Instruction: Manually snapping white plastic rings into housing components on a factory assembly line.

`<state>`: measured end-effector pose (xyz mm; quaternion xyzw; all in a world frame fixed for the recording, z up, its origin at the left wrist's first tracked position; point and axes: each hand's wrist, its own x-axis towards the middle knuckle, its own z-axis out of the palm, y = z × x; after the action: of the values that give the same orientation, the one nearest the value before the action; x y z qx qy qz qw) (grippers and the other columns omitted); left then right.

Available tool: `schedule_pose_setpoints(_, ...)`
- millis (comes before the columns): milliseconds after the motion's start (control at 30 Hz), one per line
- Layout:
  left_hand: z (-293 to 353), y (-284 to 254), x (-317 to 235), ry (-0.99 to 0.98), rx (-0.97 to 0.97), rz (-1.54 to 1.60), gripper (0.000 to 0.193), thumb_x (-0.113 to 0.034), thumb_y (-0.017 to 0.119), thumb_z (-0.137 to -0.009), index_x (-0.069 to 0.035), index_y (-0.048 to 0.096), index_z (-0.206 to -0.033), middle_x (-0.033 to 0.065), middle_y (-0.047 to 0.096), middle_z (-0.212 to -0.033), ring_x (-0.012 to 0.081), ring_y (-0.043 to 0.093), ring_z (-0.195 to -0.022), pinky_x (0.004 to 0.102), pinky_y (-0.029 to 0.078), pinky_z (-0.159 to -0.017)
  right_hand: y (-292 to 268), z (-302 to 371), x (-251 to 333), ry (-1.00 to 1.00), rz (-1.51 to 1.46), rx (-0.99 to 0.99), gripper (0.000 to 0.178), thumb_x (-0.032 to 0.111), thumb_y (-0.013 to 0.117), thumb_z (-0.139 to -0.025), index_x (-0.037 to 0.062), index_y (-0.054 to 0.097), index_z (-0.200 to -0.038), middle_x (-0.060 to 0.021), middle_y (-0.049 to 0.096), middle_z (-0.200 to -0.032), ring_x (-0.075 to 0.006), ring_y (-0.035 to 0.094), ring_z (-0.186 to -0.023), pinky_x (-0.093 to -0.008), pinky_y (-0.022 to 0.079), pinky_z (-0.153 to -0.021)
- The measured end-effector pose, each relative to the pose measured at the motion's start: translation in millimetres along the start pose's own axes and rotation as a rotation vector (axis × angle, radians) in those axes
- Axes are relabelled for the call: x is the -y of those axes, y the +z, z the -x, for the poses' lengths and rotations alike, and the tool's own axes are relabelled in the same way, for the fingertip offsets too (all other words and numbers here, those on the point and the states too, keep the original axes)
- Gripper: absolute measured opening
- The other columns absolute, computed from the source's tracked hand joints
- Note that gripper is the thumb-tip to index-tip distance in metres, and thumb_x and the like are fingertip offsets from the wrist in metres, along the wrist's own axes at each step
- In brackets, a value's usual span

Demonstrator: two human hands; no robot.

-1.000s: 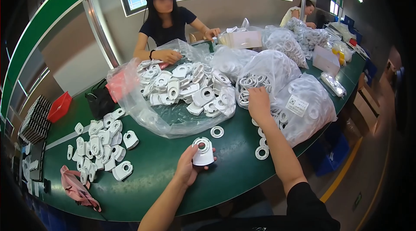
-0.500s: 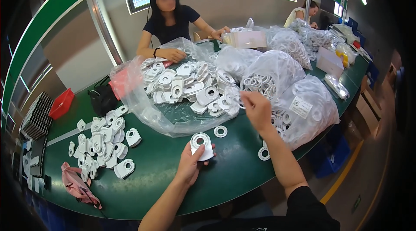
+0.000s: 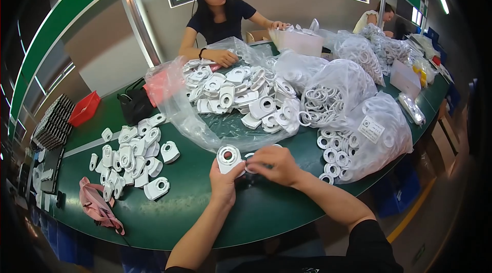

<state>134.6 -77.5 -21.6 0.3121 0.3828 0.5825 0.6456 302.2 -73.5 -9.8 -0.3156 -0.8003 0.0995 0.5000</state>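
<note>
My left hand (image 3: pixel 223 183) is closed around a white plastic housing (image 3: pixel 229 159), a flat piece with a large round hole, held above the table's near middle. Beside it, my right hand (image 3: pixel 277 164) pinches a white ring (image 3: pixel 249 164) close to the housing's right side; my fingers partly cover this ring. Another white ring (image 3: pixel 277 145) lies behind my right hand, with only its far edge showing. To the left, a loose pile of similar white housings (image 3: pixel 134 155) lies on the green table.
An opened clear bag (image 3: pixel 197 132) spills white housings (image 3: pixel 225 96). Bags of white rings (image 3: pixel 382 137) stand at right, with loose rings (image 3: pixel 333 156) beside them. A pink cloth item (image 3: pixel 97 206), black bag (image 3: pixel 134 106) and red bin (image 3: pixel 84 109) sit left. A co-worker (image 3: pixel 219 22) sits opposite.
My right hand has come left and nearer, from beside the bags to the housing. My left hand has raised the housing slightly. The view has shifted, and the co-worker's hand has moved at the white box.
</note>
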Motion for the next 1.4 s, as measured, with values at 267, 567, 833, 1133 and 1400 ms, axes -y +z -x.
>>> schedule_pose_setpoints(267,3.4,6.5,1.6,0.035,0.153,-0.199,0.039,-0.002,0.066,-0.078,-0.003,0.047,-0.112,0.0066,0.06,-0.097,0.0144,0.062,-0.078,0.0253,0.052,-0.062,-15.8,4.7,-22.3,0.594,-0.425,0.1,0.016,0.011,0.068,-0.08,0.0014,0.068,-0.093,-0.0024,0.064,-0.077,-0.0092,0.057,-0.067,-0.0203,0.043,-0.06)
schedule_pose_setpoints(567,11.9,8.0,6.6,-0.215,0.465,-0.148,0.055,0.006,0.049,-0.082,-0.007,0.029,-0.131,0.0161,0.055,-0.113,0.026,0.061,-0.096,0.0316,0.054,-0.076,-18.3,-1.7,-13.8,0.786,-0.601,-0.045,0.014,0.013,0.069,-0.08,0.0,0.067,-0.084,-0.0008,0.063,-0.07,-0.0042,0.055,-0.06,-0.018,0.043,-0.053)
schedule_pose_setpoints(833,12.0,7.2,4.8,-0.24,0.468,-0.142,0.055,0.004,0.049,-0.081,-0.005,0.029,-0.131,0.0179,0.056,-0.112,0.0287,0.061,-0.097,0.0322,0.055,-0.075,-7.1,4.3,-14.5,0.756,-0.499,-0.029,0.014,0.012,0.07,-0.079,-0.0011,0.066,-0.081,-0.0018,0.064,-0.072,-0.0035,0.056,-0.065,-0.0178,0.043,-0.055)
schedule_pose_setpoints(1133,9.0,6.0,3.4,-0.298,0.45,-0.061,0.044,-0.006,0.046,-0.089,-0.005,0.032,-0.13,0.0155,0.055,-0.113,0.0273,0.062,-0.095,0.0331,0.055,-0.073,1.0,7.1,-3.1,0.736,-0.217,-0.116,0.02,0.015,0.071,-0.078,-0.0025,0.063,-0.074,-0.0043,0.062,-0.062,-0.0046,0.053,-0.051,-0.0192,0.04,-0.045)
schedule_pose_setpoints(1400,7.4,3.8,6.0,-0.138,0.425,-0.195,0.037,-0.007,0.048,-0.09,-0.002,0.038,-0.125,0.0143,0.059,-0.106,0.024,0.064,-0.089,0.032,0.055,-0.071,3.1,5.1,1.5,0.636,-0.3,-0.183,0.017,0.015,0.068,-0.081,-0.0009,0.064,-0.082,-0.0016,0.062,-0.073,-0.0028,0.053,-0.062,-0.0179,0.042,-0.053)
